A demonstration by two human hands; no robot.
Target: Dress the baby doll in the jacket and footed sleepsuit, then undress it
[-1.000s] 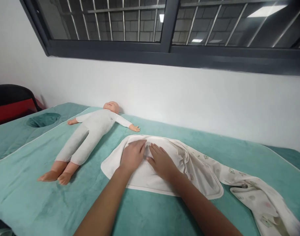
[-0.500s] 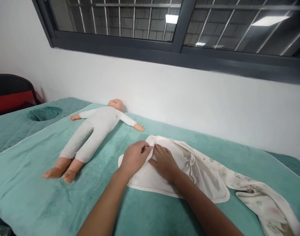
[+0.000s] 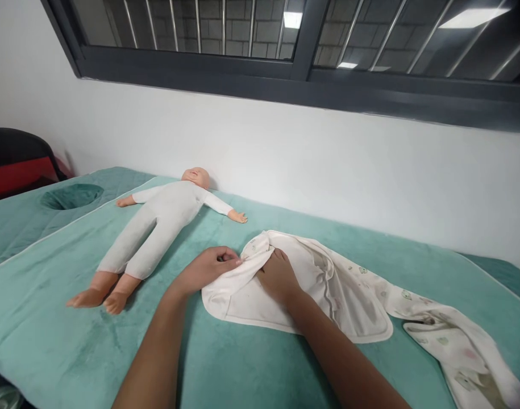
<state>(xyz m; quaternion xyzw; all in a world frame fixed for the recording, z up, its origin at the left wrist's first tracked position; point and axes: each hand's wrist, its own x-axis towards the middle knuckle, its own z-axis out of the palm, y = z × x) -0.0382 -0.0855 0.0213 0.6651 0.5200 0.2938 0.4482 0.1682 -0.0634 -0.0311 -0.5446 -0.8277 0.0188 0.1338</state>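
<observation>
A white cloth (image 3: 260,309) with a stitched border lies in front of me, its left edge folded inward so some printed underside shows. My left hand (image 3: 211,266) is closed at that fold, thumb and fingers pinching the cloth's left edge. My right hand (image 3: 280,277) has its fingers curled at the fold's inner side, gripping the cloth there; its fingertips are partly hidden. To the right the cloth runs into a long, twisted printed strip (image 3: 447,329). Left of the cloth a baby doll (image 3: 168,210) in a white suit lies on its back, arms spread, touched by neither hand.
Beneath everything is a green plush bed cover (image 3: 115,358), with a round hole (image 3: 72,196) at the left end. A white wall (image 3: 285,153) and a dark window frame (image 3: 178,71) rise behind. A black and red chair back (image 3: 21,159) stands far left.
Both hands lay flat on the cloth at first. The left hand then took hold of the cloth's left edge and folded it inward, and the right hand's fingers curled in at the fold.
</observation>
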